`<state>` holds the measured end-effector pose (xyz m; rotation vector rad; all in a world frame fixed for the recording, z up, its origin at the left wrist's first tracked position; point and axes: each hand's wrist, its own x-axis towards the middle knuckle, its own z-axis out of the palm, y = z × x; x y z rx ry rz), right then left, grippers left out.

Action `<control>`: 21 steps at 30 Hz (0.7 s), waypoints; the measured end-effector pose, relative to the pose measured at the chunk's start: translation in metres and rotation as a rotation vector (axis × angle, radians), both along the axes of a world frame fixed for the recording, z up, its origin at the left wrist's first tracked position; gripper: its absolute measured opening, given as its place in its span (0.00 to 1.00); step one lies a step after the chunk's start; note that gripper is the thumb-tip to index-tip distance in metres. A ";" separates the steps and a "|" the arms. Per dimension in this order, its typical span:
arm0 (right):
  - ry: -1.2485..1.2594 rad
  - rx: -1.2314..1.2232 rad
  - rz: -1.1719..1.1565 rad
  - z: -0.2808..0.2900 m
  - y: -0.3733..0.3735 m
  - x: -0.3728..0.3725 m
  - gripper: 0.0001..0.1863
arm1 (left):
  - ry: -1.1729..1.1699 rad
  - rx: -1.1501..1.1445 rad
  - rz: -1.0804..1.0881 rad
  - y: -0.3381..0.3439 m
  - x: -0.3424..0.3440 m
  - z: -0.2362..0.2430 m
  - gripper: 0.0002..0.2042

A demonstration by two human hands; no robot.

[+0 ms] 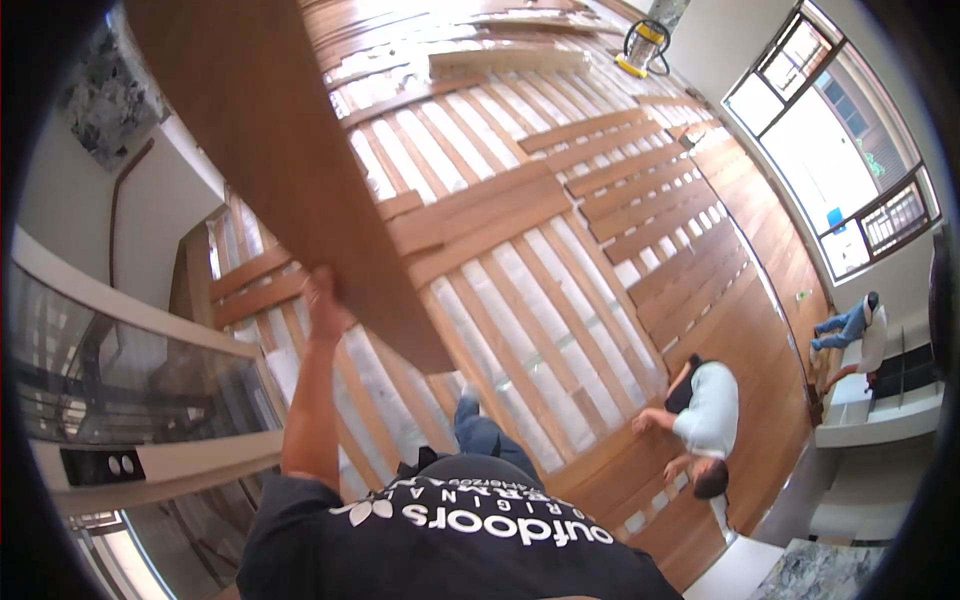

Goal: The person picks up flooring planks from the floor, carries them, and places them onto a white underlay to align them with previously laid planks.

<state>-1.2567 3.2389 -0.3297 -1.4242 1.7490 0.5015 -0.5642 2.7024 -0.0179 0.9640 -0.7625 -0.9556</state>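
Observation:
A long, wide brown wooden floorboard (270,140) rises in front of me, its near end narrowing to a corner low in the middle of the view. My left hand (325,302) grips the board by its left edge, with part of the fingers hidden against it. My right hand is out of sight. Below the board, pale wooden battens (505,325) run over the floor with white sheeting between them. Loose brown planks (490,215) lie across the battens just beyond it.
On the right, a person in a light shirt (712,410) crouches on laid flooring (735,330). Another person (858,330) is farther right, near the wall. A yellow vacuum cleaner (643,48) stands at the back. A glass-panelled frame (140,375) borders my left. Several planks lie under the window (840,130).

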 end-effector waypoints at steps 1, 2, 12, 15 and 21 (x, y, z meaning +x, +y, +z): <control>0.120 -0.078 0.260 0.001 0.002 -0.002 0.16 | -0.065 -0.007 -0.074 -0.025 -0.023 0.033 0.33; 0.006 0.017 -0.028 0.011 -0.035 0.014 0.17 | -0.121 -0.002 -0.067 -0.023 0.010 0.043 0.33; -0.302 -0.348 -0.467 0.121 -0.744 0.133 0.11 | -0.480 0.513 0.308 -0.121 0.198 0.026 0.28; -0.625 -0.510 -0.839 0.155 -0.880 0.196 0.12 | -0.671 0.811 0.071 -0.176 0.232 -0.039 0.36; -0.392 -0.065 -0.467 0.137 -1.008 0.246 0.14 | -0.081 1.212 -0.457 -0.327 0.151 -0.055 0.41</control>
